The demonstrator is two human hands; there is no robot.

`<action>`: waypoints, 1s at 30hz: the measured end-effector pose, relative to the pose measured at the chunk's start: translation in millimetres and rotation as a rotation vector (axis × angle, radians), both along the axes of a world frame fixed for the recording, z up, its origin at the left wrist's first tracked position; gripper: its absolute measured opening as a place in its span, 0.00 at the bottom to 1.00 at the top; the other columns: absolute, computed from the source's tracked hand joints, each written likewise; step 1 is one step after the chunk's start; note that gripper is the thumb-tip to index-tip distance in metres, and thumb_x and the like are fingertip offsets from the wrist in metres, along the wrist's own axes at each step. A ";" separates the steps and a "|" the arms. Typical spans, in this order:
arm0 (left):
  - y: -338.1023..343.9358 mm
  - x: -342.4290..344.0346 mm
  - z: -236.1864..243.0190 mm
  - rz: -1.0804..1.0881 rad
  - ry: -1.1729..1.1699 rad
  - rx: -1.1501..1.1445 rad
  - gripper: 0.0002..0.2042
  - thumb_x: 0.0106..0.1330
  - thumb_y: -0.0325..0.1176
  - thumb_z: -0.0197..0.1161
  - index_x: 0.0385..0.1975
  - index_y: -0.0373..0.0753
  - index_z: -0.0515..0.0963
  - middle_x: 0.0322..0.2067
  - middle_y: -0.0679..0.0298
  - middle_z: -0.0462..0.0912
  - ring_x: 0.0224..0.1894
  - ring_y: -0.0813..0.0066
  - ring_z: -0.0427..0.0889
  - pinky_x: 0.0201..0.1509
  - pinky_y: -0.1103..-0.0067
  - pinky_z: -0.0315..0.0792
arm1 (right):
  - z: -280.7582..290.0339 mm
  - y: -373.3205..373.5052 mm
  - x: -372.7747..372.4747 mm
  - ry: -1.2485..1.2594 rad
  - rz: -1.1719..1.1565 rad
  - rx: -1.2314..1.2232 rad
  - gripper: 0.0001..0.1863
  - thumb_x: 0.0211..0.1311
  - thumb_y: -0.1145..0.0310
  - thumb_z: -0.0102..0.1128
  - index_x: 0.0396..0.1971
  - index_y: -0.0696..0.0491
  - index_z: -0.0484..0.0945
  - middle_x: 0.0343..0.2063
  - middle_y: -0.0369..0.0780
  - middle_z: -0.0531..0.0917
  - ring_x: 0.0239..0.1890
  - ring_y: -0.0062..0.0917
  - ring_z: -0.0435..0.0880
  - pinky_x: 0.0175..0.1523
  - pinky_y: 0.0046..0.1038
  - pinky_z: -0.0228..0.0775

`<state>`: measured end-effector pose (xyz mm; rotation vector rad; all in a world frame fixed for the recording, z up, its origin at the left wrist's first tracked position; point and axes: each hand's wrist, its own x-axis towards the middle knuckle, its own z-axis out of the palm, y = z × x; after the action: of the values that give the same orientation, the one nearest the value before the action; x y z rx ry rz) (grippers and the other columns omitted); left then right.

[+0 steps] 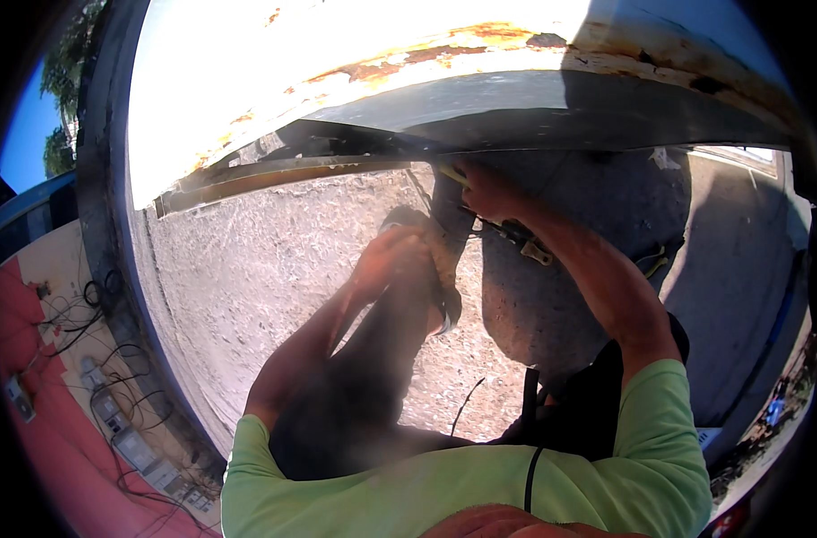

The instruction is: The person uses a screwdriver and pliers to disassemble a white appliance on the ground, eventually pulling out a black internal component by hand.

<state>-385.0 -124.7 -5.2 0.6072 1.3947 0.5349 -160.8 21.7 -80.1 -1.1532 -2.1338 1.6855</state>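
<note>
My right hand (pixel 489 194) reaches under the lower edge of a rusty white metal panel (pixel 355 85). It is closed around a slim yellowish handle (pixel 453 175), whose far end is lost in the panel's shadow. Just below that wrist is a dark tool-like piece (pixel 521 240) with a metal end; I cannot make out its kind. My left hand (pixel 392 255) lies over my bent knee in dark trousers (pixel 355 377), its fingers spread loosely and partly washed out by glare. I see no object in it.
A long brownish metal strip (pixel 274 182) runs beneath the panel at the left. Rough concrete ground (pixel 274 260) lies below. At right, a yellow-and-black object (pixel 655 262) lies in shadow. Far left, electrical boxes with loose cables (pixel 126 435) are fixed to a wall.
</note>
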 end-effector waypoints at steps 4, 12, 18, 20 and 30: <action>0.9 0.1 -1.0 -0.008 -0.001 -0.002 0.24 0.76 0.45 0.56 0.60 0.31 0.72 0.45 0.54 0.82 0.46 0.66 0.83 0.53 0.73 0.76 | -2.4 0.7 0.0 0.031 0.006 0.036 0.24 0.63 0.67 0.58 0.58 0.59 0.72 0.49 0.56 0.80 0.51 0.50 0.81 0.56 0.43 0.72; 0.7 -0.8 -0.3 -0.064 0.051 0.011 0.23 0.75 0.44 0.57 0.60 0.31 0.73 0.45 0.54 0.83 0.46 0.65 0.84 0.52 0.73 0.76 | -25.0 -9.8 -11.6 0.038 0.011 0.015 0.25 0.65 0.60 0.60 0.58 0.56 0.73 0.45 0.50 0.82 0.47 0.45 0.81 0.53 0.42 0.72; 0.5 -4.9 -3.3 -0.090 0.084 0.025 0.22 0.75 0.43 0.58 0.60 0.31 0.73 0.45 0.55 0.82 0.47 0.66 0.83 0.52 0.73 0.76 | -35.8 -10.6 -16.9 0.200 -0.027 -0.390 0.15 0.68 0.60 0.61 0.49 0.50 0.76 0.25 0.33 0.74 0.20 0.20 0.72 0.25 0.29 0.67; 5.8 1.8 -2.0 -0.058 0.066 0.001 0.22 0.75 0.43 0.58 0.59 0.32 0.73 0.45 0.56 0.82 0.47 0.67 0.83 0.52 0.74 0.76 | -42.5 -4.2 -13.0 0.309 0.006 -0.634 0.09 0.70 0.61 0.61 0.42 0.49 0.75 0.21 0.28 0.69 0.16 0.13 0.64 0.20 0.24 0.61; 17.6 9.2 5.8 -0.083 0.105 0.089 0.22 0.75 0.43 0.58 0.60 0.32 0.73 0.46 0.56 0.83 0.48 0.69 0.82 0.54 0.72 0.76 | -40.3 -42.8 -39.3 0.457 -0.187 -1.056 0.13 0.68 0.56 0.62 0.31 0.51 0.79 0.19 0.32 0.77 0.19 0.17 0.74 0.25 0.25 0.67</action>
<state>-375.8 -107.1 0.6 0.7717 1.4434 0.5064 -200.1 -21.1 -120.4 -0.9283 -0.7804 2.7017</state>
